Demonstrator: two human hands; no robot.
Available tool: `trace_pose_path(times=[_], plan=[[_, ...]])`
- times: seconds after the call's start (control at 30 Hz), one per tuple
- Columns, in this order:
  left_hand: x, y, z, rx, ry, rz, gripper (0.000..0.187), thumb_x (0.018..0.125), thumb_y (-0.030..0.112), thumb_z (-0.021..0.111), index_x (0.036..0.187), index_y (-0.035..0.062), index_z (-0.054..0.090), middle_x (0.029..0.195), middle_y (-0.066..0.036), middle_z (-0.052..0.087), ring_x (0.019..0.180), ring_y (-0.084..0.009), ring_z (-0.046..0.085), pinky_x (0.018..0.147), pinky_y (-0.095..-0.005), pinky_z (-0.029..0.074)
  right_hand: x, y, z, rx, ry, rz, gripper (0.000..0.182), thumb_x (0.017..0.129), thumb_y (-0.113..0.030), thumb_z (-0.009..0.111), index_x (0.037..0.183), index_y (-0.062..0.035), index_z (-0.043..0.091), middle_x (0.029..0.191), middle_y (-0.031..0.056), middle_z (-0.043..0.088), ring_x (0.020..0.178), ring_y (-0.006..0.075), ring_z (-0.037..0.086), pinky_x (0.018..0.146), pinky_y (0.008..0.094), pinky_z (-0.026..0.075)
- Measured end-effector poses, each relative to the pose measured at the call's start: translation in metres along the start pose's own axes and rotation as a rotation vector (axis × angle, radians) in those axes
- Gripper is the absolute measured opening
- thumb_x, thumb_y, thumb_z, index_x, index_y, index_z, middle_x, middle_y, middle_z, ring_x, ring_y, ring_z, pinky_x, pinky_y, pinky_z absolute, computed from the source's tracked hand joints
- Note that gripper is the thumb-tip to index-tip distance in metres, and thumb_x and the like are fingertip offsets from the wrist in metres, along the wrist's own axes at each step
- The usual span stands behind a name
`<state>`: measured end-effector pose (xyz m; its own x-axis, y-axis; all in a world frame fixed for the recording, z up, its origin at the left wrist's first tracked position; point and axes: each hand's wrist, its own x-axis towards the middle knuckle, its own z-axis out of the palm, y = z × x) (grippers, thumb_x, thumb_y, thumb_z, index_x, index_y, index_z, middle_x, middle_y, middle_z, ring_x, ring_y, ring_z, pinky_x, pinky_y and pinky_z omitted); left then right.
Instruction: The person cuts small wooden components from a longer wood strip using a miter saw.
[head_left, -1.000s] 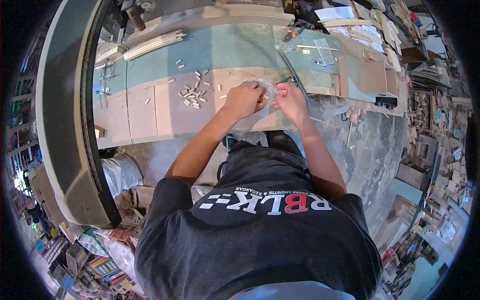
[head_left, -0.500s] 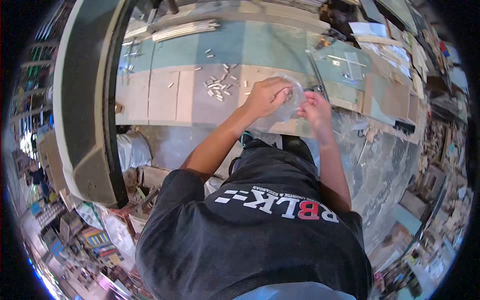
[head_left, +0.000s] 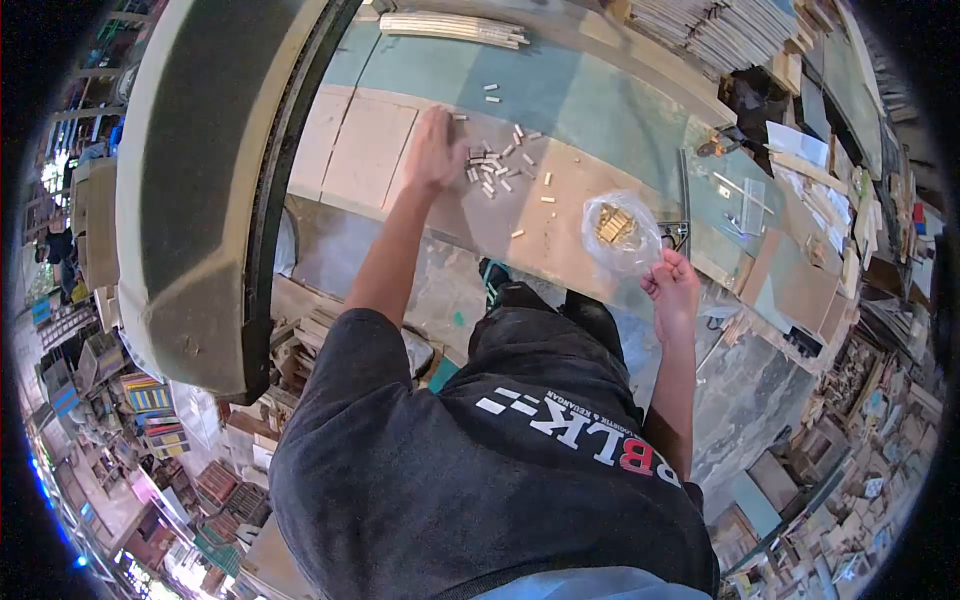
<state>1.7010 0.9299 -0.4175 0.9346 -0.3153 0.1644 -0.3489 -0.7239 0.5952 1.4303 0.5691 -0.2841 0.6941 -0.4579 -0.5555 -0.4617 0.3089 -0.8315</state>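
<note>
My left hand (head_left: 433, 158) is on the workbench, just left of a loose pile of short wooden dowels (head_left: 488, 168). Its thumb is apart from the fingers, and I see nothing held. One dowel (head_left: 459, 117) lies by its fingertips. On the right, my right hand (head_left: 672, 283) pinches the rim of a clear plastic bag (head_left: 640, 255). Inside the bag, which rests on the bench, is a cluster of wooden dowels (head_left: 615, 224). A few single dowels (head_left: 548, 179) are scattered between the pile and the bag.
Long wooden rods (head_left: 455, 29) lie bundled along the back of the workbench (head_left: 590, 130). A large dark padded machine body (head_left: 215, 190) stands at the left. Cardboard and wood scraps (head_left: 800, 280) sit at the right end, near a metal bar (head_left: 684, 190).
My left hand has left the bag and moved left to beside the dowel pile. My right hand keeps hold of the bag, now lower on the bench. The view has shifted.
</note>
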Motion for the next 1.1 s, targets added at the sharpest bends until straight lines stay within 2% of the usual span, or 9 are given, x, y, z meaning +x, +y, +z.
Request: trace_pose_path(times=[0.13, 0.27, 0.33, 0.53, 0.67, 0.8, 0.93, 1.0, 1.1], plan=[[0.022, 0.024, 0.020, -0.106, 0.039, 0.059, 0.071, 0.086, 0.033, 0.069, 0.142, -0.0037, 0.045, 0.152, -0.027, 0.040, 0.146, -0.0397, 0.031, 0.123, -0.0484, 0.022, -0.004, -0.001, 0.004, -0.029, 0.005, 0.010, 0.024, 0.099, -0.004, 0.059, 0.122, -0.0002, 0.057, 0.092, 0.0042, 0.065, 0.076, 0.0124, 0.062, 0.070, 0.0293, 0.055], [0.061, 0.030, 0.032, 0.112, 0.092, 0.162, 0.073, 0.087, 0.040, 0.067, 0.144, -0.0011, 0.046, 0.149, -0.021, 0.046, 0.145, -0.0356, 0.034, 0.123, -0.0488, 0.023, -0.009, 0.000, 0.003, -0.084, -0.051, -0.047, 0.023, 0.099, -0.004, 0.059, 0.121, -0.0003, 0.058, 0.091, 0.0040, 0.065, 0.076, 0.0123, 0.062, 0.070, 0.0295, 0.055], [0.069, 0.028, 0.039, 0.139, -0.075, 0.311, 0.066, 0.088, 0.043, 0.065, 0.138, 0.0022, 0.054, 0.147, -0.017, 0.049, 0.142, -0.0338, 0.039, 0.121, -0.0472, 0.029, -0.012, -0.002, 0.007, -0.068, -0.026, -0.071, 0.019, 0.099, -0.005, 0.058, 0.116, 0.0005, 0.062, 0.088, 0.0044, 0.066, 0.073, 0.0109, 0.061, 0.067, 0.0266, 0.052], [0.035, 0.063, 0.063, -0.018, -0.213, 0.436, 0.057, 0.083, 0.048, 0.069, 0.122, 0.0065, 0.067, 0.132, -0.014, 0.058, 0.125, -0.0344, 0.053, 0.107, -0.0441, 0.044, -0.017, 0.001, 0.011, -0.095, 0.029, -0.060, 0.020, 0.099, -0.006, 0.058, 0.117, 0.0016, 0.062, 0.088, 0.0050, 0.067, 0.074, 0.0107, 0.062, 0.069, 0.0263, 0.053], [0.013, 0.103, 0.046, 0.034, -0.205, 0.556, 0.061, 0.076, 0.053, 0.074, 0.116, 0.0084, 0.067, 0.121, -0.015, 0.059, 0.115, -0.0355, 0.056, 0.104, -0.0482, 0.043, -0.013, 0.004, 0.011, -0.145, 0.014, -0.015, 0.025, 0.099, -0.005, 0.059, 0.123, 0.0003, 0.058, 0.093, 0.0055, 0.067, 0.078, 0.0121, 0.065, 0.071, 0.0278, 0.056], [-0.006, 0.097, 0.066, 0.077, -0.330, 0.516, 0.038, 0.080, 0.039, 0.072, 0.104, 0.0109, 0.067, 0.115, -0.013, 0.059, 0.115, -0.0346, 0.056, 0.106, -0.0518, 0.039, -0.012, 0.002, 0.016, -0.176, 0.009, -0.026, 0.025, 0.099, -0.005, 0.058, 0.122, 0.0018, 0.057, 0.091, 0.0060, 0.067, 0.077, 0.0120, 0.064, 0.071, 0.0283, 0.056], [-0.028, 0.102, 0.045, 0.138, -0.329, 0.362, 0.039, 0.083, 0.028, 0.069, 0.118, 0.0111, 0.065, 0.122, -0.015, 0.058, 0.121, -0.0358, 0.053, 0.107, -0.0513, 0.038, -0.013, 0.009, 0.014, -0.109, 0.011, -0.076, 0.024, 0.097, -0.005, 0.058, 0.119, 0.0029, 0.059, 0.088, 0.0067, 0.068, 0.074, 0.0119, 0.065, 0.068, 0.0282, 0.056], [-0.047, 0.106, 0.038, 0.011, -0.172, 0.459, 0.044, 0.084, 0.030, 0.069, 0.125, 0.0121, 0.061, 0.128, -0.016, 0.056, 0.128, -0.0367, 0.049, 0.110, -0.0541, 0.034, -0.012, 0.012, 0.012, -0.096, 0.023, -0.064, 0.024, 0.097, -0.005, 0.058, 0.119, 0.0028, 0.059, 0.089, 0.0068, 0.068, 0.074, 0.0118, 0.065, 0.069, 0.0278, 0.056], [-0.085, 0.123, 0.027, 0.055, -0.285, 0.590, 0.050, 0.085, 0.035, 0.067, 0.130, 0.0139, 0.058, 0.138, -0.016, 0.051, 0.138, -0.0344, 0.042, 0.115, -0.0604, 0.027, -0.013, 0.015, 0.012, -0.077, 0.029, -0.057, 0.024, 0.097, -0.005, 0.059, 0.120, 0.0026, 0.059, 0.091, 0.0068, 0.069, 0.075, 0.0115, 0.065, 0.069, 0.0272, 0.056]])
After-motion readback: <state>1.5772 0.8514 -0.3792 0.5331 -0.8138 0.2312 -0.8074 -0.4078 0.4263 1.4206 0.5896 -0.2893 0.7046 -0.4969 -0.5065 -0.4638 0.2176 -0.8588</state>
